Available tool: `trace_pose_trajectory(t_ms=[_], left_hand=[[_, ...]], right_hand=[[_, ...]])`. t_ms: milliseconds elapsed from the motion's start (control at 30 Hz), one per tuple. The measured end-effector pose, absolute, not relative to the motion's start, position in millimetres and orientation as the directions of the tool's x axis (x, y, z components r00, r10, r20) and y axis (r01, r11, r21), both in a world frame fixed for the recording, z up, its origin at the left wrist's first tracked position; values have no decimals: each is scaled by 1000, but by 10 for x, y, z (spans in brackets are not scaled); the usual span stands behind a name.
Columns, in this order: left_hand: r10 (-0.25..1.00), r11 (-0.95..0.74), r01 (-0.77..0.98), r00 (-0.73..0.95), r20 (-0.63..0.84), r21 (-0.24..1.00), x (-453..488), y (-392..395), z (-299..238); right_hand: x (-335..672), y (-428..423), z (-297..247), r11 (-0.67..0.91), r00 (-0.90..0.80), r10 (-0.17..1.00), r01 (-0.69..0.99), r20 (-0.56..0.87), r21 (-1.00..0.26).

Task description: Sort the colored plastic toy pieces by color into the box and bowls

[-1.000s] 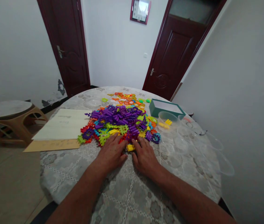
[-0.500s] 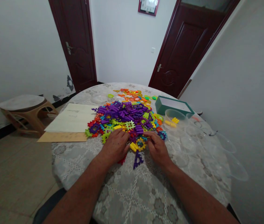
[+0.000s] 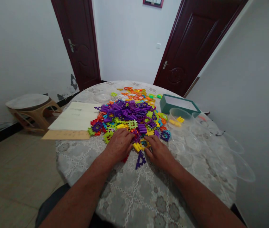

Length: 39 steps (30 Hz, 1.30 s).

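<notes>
A heap of coloured plastic building pieces (image 3: pixel 131 118), mostly purple on top, lies in the middle of the round table (image 3: pixel 134 193). My left hand (image 3: pixel 119 144) rests palm down on the near edge of the heap, fingers stretched over the pieces. My right hand (image 3: pixel 158 151) lies flat beside it, fingers apart, touching pieces at the heap's front. Between the two hands sit a yellow piece (image 3: pixel 137 146) and a purple triangular piece (image 3: pixel 140 160). Neither hand grips anything that I can see.
A clear bowl (image 3: pixel 178 116) with a few yellow pieces stands right of the heap, with more clear bowls (image 3: pixel 234 158) along the right edge. A green box (image 3: pixel 179 104) sits behind. Paper and cardboard (image 3: pixel 74 118) lie at left. A stool (image 3: pixel 31 107) stands on the floor.
Both hands have pulled pieces toward me out of the heap's front; a purple triangular piece and a yellow one now lie between them. The right hand has flattened out.
</notes>
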<state>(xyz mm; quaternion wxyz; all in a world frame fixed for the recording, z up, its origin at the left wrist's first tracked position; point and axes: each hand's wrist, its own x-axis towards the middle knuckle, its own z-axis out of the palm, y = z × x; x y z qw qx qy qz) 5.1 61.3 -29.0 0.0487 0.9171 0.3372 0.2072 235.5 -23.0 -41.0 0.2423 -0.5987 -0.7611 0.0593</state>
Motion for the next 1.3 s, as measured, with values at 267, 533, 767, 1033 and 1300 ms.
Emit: trace_pose_trajectory(t_ms=[267, 533, 767, 1033, 1300], left_hand=[[720, -692, 625, 567, 401, 360, 26, 594, -129], [726, -683, 651, 554, 407, 331, -11, 623, -155], [504, -864, 472, 804, 316, 177, 26, 492, -119], [515, -856, 506, 817, 259, 103, 157, 496, -224], [559, -826, 555, 784, 271, 100, 209, 443, -208]], right_hand=[[2428, -143, -457, 229, -50, 945, 807, 323, -545], [2407, -135, -371, 194, 51, 940, 736, 338, -649], [2377, -164, -311, 220, 97, 917, 687, 388, -692], [2309, -161, -301, 314, 48, 888, 663, 457, -679], [2333, -174, -279, 328, 68, 870, 660, 489, -675]])
